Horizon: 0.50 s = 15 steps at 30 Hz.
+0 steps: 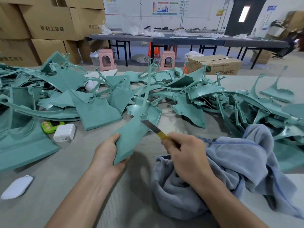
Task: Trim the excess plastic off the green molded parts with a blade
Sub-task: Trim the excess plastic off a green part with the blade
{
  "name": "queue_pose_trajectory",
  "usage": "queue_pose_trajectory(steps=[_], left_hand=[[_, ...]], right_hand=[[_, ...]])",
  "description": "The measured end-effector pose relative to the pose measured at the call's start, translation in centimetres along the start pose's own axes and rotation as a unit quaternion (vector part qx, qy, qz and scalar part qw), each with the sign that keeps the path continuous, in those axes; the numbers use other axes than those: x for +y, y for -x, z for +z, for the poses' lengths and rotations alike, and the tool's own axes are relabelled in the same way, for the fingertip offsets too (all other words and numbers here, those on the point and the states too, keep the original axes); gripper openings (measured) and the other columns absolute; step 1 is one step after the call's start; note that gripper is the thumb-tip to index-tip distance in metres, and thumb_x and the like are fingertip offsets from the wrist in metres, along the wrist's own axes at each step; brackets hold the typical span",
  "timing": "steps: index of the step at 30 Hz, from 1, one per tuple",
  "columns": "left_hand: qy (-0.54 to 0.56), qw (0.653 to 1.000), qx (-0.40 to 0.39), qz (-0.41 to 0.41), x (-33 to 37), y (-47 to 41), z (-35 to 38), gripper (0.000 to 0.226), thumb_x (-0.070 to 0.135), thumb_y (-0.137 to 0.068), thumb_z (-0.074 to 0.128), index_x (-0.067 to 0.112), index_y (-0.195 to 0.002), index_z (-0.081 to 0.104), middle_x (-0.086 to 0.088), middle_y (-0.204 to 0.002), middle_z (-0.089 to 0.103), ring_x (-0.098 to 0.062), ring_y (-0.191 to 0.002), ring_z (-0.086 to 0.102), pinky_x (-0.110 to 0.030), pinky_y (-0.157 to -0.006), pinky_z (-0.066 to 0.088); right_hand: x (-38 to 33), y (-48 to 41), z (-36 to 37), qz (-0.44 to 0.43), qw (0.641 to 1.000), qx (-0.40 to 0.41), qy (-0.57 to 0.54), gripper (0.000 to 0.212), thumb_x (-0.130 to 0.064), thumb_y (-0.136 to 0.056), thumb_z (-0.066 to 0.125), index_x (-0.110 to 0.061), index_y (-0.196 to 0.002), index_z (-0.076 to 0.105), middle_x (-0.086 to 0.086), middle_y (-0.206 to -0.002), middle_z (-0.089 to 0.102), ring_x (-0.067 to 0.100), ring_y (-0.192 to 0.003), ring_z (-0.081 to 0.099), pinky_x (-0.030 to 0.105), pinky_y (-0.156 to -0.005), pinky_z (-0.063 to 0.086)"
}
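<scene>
Blade (148,126) angled onto the far end of the green part (130,137), just below the thin stem (145,102) rising at 12 o'clock; gripped by its yellow handle in the right hand (182,152), fingers curled tight. Left hand (108,152) clamped round the part's near end, thumb on top, holding it tilted over the counter (74,186).

Probably best to lay the edge flat against the moulding, cut toward 12 o'clock and away from the left hand, and take the stem off flush in short strokes rather than one hard push. Worth bracing the part lower against flexing.

Heaped from 9 round to 3 o'clock, more green parts (230,102); at 4 o'clock a blue-grey towel (238,162); at 9 o'clock a white charger (64,133). Beyond, at 11 o'clock, stacked cardboard boxes (49,22); at 12, pink stools (106,59) and long dark tables (181,41).
</scene>
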<state>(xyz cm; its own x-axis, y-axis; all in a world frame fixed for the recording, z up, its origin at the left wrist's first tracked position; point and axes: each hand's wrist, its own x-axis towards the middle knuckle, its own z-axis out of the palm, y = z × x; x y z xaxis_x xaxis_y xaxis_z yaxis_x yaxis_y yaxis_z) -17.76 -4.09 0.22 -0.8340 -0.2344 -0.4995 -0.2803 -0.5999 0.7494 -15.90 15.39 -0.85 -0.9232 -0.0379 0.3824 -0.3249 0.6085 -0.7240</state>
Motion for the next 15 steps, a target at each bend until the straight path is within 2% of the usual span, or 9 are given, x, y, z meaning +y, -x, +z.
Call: queue_pose_trajectory(steps=[2,4,6,8,10,12,15], left_hand=[[0.002,1.000,0.005,0.009,0.1,-0.1,-0.1,0.014,0.021,-0.102,0.056,0.013,-0.092,0.061,-0.002,-0.049,0.063,-0.015,-0.032,0.055,-0.015,-0.032,0.037],[-0.017,1.000,0.009,0.014,-0.2,-0.1,-0.1,0.015,0.024,-0.101,0.057,0.012,-0.095,0.064,-0.004,-0.054,0.067,-0.018,-0.035,0.059,-0.019,-0.033,0.041],[-0.028,0.999,0.016,0.017,-0.3,0.0,0.0,0.015,0.025,-0.101,0.058,0.013,-0.095,0.065,-0.004,-0.056,0.069,-0.018,-0.036,0.061,-0.022,-0.033,0.043],[-0.013,0.999,0.018,0.023,-0.2,0.0,0.0,0.014,0.024,-0.101,0.058,0.012,-0.100,0.067,-0.004,-0.067,0.074,-0.018,-0.043,0.067,-0.025,-0.034,0.046],[-0.001,0.999,0.021,0.046,-0.1,0.1,0.0,0.014,0.023,-0.100,0.060,0.012,-0.102,0.069,-0.004,-0.074,0.077,-0.019,-0.052,0.072,-0.027,-0.038,0.050],[0.004,0.998,0.014,0.068,-0.2,0.3,0.2,0.014,0.022,-0.099,0.061,0.011,-0.103,0.069,-0.004,-0.080,0.079,-0.021,-0.062,0.075,-0.030,-0.044,0.054],[-0.028,0.997,-0.052,0.058,-0.7,0.8,0.6,0.015,0.016,-0.101,0.057,0.009,-0.101,0.071,-0.006,-0.084,0.079,-0.019,-0.068,0.076,-0.030,-0.045,0.056]], right_hand=[[-0.5,0.3,-0.1,-0.026,0.997,-0.065,-0.035,0.019,-0.025,-0.095,0.066,-0.020,-0.077,0.062,-0.005,-0.061,0.060,0.013,-0.055,0.055,0.033,-0.054,0.046],[-1.0,0.8,0.4,-0.069,0.990,-0.119,0.008,0.018,-0.026,-0.095,0.064,-0.021,-0.078,0.060,-0.006,-0.063,0.059,0.016,-0.060,0.054,0.030,-0.055,0.044],[-0.6,0.4,0.7,-0.037,0.997,-0.061,0.037,0.024,-0.029,-0.096,0.063,-0.016,-0.075,0.060,-0.002,-0.062,0.059,0.018,-0.058,0.054,0.035,-0.053,0.043],[-0.2,-0.2,0.2,0.025,1.000,0.015,0.010,0.029,-0.029,-0.097,0.063,-0.017,-0.072,0.061,0.001,-0.059,0.060,0.017,-0.053,0.054,0.034,-0.050,0.043],[0.1,-0.5,-0.3,0.081,0.989,0.021,-0.124,0.028,-0.022,-0.098,0.064,-0.018,-0.071,0.068,-0.001,-0.061,0.066,0.017,-0.058,0.060,0.026,-0.054,0.048],[-0.2,-0.8,-0.3,0.121,0.959,-0.038,-0.253,0.026,-0.014,-0.099,0.065,-0.021,-0.076,0.078,-0.001,-0.081,0.077,0.017,-0.078,0.070,0.021,-0.069,0.056],[-0.7,-0.9,0.0,0.168,0.905,-0.120,-0.371,0.028,-0.008,-0.098,0.063,-0.014,-0.077,0.081,0.003,-0.093,0.078,0.015,-0.087,0.071,0.027,-0.081,0.060]])
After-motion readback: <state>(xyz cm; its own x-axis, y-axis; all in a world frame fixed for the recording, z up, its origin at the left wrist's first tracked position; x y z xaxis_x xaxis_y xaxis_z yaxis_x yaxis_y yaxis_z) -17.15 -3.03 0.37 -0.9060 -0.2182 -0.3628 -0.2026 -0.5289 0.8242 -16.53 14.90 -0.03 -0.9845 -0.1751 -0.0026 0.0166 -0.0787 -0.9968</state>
